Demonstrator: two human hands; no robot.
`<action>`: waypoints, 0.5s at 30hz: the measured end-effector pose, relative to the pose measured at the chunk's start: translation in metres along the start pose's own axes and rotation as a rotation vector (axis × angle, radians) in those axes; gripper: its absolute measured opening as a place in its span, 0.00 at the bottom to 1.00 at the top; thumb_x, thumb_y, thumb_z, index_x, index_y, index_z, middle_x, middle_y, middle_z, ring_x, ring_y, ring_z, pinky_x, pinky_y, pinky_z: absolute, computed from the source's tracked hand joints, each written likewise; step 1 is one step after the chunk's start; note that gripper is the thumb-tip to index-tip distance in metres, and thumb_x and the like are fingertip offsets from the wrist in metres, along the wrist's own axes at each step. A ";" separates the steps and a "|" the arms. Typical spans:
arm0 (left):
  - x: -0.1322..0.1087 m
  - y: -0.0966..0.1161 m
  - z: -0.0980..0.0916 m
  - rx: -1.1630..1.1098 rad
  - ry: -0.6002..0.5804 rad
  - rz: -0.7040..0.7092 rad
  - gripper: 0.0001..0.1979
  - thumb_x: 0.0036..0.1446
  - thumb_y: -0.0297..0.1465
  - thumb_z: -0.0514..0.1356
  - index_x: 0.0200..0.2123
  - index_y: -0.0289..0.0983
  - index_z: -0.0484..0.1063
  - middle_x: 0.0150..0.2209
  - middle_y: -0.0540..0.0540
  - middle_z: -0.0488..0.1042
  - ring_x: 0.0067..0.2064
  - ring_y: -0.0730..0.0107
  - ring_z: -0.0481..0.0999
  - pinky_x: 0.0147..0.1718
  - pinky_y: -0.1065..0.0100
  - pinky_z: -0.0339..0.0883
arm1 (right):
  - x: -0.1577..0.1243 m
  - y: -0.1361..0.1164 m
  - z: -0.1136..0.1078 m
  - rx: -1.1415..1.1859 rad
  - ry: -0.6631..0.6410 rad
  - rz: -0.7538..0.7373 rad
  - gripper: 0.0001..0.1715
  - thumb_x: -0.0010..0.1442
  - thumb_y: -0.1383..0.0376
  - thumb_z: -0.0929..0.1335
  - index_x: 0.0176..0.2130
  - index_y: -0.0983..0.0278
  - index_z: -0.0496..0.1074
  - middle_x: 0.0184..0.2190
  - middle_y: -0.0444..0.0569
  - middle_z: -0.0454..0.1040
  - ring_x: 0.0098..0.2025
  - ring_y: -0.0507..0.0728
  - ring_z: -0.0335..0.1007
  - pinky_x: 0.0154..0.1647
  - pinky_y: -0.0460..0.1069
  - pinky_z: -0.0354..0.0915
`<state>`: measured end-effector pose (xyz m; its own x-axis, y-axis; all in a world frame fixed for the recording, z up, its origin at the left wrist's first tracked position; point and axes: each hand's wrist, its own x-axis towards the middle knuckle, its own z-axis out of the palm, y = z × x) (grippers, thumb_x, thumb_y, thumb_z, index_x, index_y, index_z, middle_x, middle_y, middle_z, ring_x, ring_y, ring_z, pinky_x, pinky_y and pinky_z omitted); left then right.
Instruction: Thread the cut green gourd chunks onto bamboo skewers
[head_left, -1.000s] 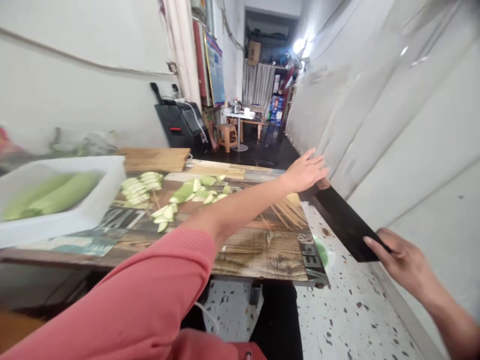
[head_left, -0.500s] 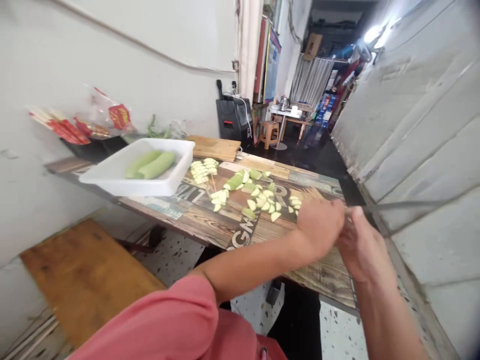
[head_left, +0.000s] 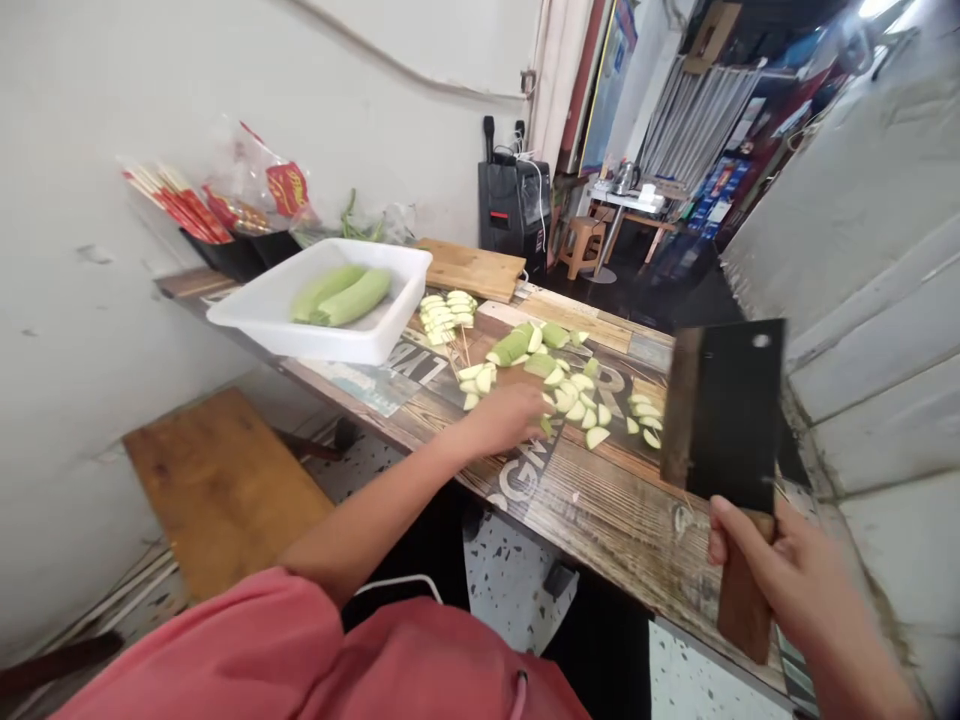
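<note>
- At four o'clock in the view, the right hand (head_left: 806, 575) is clamped on the brown-handled cleaver (head_left: 739, 420), which stands nearly upright toward twelve o'clock.
- Near the centre, the left hand (head_left: 511, 412) is at the cut green pieces (head_left: 571, 402) on the table (head_left: 600, 510) (whether its fingers close on one cannot be told).
- At ten o'clock, the white tray (head_left: 322, 345) holds two whole green vegetables (head_left: 360, 297).

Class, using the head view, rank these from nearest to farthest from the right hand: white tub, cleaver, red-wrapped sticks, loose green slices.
From the right hand:
1. Cleaver: in its grip.
2. Loose green slices: to its left.
3. White tub: farther left.
4. Red-wrapped sticks: farthest left, past the tub.
</note>
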<state>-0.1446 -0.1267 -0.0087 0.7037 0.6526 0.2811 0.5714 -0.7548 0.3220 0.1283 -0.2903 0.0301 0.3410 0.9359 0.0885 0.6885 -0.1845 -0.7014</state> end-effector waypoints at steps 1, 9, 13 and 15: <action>-0.002 -0.007 0.005 -0.009 0.003 -0.005 0.12 0.50 0.33 0.62 0.39 0.35 0.73 0.39 0.43 0.74 0.45 0.63 0.70 0.42 0.66 0.63 | 0.002 -0.004 0.003 -0.089 -0.062 -0.030 0.20 0.52 0.50 0.65 0.21 0.63 0.64 0.14 0.41 0.67 0.15 0.49 0.62 0.17 0.43 0.59; -0.012 -0.013 0.030 -0.258 0.029 0.254 0.12 0.58 0.32 0.54 0.42 0.36 0.73 0.41 0.43 0.74 0.44 0.70 0.72 0.43 0.70 0.64 | 0.030 -0.031 0.020 -0.486 -0.279 -0.297 0.21 0.60 0.50 0.56 0.23 0.60 0.59 0.11 0.40 0.63 0.15 0.51 0.61 0.18 0.45 0.56; -0.018 -0.005 0.030 -0.128 0.027 0.373 0.14 0.61 0.29 0.49 0.44 0.37 0.71 0.50 0.40 0.70 0.48 0.67 0.71 0.44 0.67 0.65 | 0.034 -0.033 0.022 -0.583 -0.246 -0.466 0.23 0.59 0.47 0.54 0.28 0.61 0.62 0.12 0.41 0.61 0.13 0.53 0.59 0.15 0.46 0.53; -0.022 -0.001 0.028 -0.054 0.041 0.415 0.15 0.61 0.28 0.47 0.44 0.36 0.71 0.49 0.38 0.70 0.48 0.65 0.70 0.45 0.64 0.66 | 0.033 -0.030 0.021 -0.575 -0.232 -0.505 0.24 0.58 0.47 0.55 0.30 0.61 0.65 0.12 0.42 0.62 0.13 0.52 0.59 0.14 0.46 0.52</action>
<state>-0.1492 -0.1425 -0.0405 0.8516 0.2963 0.4324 0.2190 -0.9506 0.2200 0.1053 -0.2479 0.0390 -0.1984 0.9745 0.1046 0.9678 0.2116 -0.1360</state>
